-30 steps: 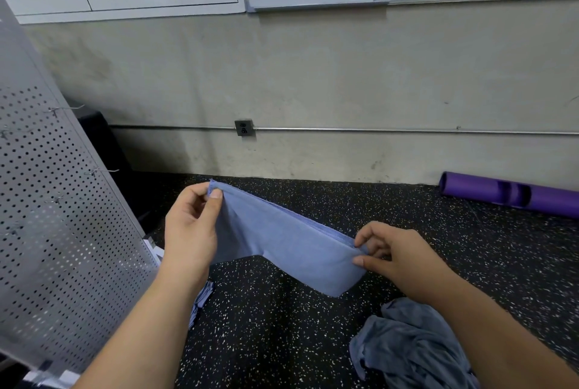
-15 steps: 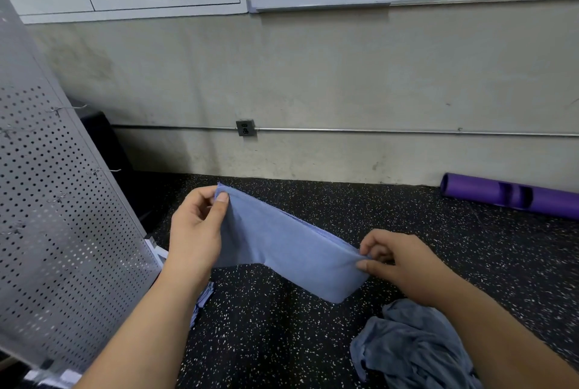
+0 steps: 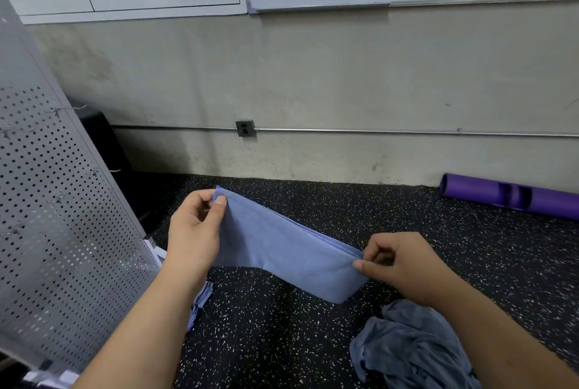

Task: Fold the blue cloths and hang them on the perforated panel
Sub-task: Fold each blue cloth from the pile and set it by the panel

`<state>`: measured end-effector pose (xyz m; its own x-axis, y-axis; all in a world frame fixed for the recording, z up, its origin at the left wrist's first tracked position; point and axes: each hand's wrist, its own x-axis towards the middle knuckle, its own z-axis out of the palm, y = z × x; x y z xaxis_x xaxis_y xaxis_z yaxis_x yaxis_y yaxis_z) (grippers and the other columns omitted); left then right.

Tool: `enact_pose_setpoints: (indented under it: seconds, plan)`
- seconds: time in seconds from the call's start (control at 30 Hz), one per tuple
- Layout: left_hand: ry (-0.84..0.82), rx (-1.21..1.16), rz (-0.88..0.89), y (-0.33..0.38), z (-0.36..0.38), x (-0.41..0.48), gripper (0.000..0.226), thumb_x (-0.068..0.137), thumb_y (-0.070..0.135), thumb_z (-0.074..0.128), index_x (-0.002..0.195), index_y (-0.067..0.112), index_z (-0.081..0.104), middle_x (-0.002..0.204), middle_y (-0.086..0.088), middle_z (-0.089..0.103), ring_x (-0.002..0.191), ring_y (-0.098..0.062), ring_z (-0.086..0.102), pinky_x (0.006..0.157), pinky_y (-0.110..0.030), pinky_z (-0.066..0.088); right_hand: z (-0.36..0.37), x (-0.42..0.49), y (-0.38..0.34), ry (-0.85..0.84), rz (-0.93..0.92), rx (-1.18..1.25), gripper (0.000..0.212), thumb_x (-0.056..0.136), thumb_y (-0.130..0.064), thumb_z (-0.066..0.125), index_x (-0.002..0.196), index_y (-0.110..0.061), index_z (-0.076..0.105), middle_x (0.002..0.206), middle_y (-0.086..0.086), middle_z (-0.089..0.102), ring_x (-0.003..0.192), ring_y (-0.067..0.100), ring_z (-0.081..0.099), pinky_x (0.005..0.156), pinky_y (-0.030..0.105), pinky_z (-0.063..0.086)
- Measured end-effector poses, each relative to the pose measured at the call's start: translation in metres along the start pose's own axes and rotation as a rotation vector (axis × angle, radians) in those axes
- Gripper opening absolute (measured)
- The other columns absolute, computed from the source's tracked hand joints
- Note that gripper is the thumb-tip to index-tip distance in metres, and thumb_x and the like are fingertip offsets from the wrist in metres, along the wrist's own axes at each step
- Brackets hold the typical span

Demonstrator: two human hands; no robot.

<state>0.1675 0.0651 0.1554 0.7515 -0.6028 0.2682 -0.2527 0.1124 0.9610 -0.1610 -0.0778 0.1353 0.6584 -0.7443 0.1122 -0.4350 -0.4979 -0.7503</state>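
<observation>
I pinch the cloth (image 3: 282,251) ends with left hand (image 3: 194,232) and right hand (image 3: 404,263); the fold looks done. Next: hang it on the panel (image 3: 62,232), 9 o'clock.

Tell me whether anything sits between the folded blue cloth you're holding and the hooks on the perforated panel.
Nothing visible does. The left hand and right hand pinch the folded blue cloth in the air; the perforated panel stands left of it, its nearest hook bare, only open space between.
</observation>
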Motion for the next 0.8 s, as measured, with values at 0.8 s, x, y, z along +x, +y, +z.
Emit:
enact_pose_setpoints:
  seconds: [0.8]
  plan:
    - [0.028,0.127,-0.118,-0.014,-0.004,0.007,0.012,0.107,0.028,0.064,0.103,0.024,0.074,0.097,0.006,0.076,0.089,-0.009,0.065,0.08,-0.031,0.048,-0.011,0.003,-0.001,-0.015,-0.029,0.281,0.027,0.106,-0.008,0.063,0.101,-0.031,0.076,0.073,-0.005,0.064,0.067,0.014,0.048,0.065,0.03,0.041]
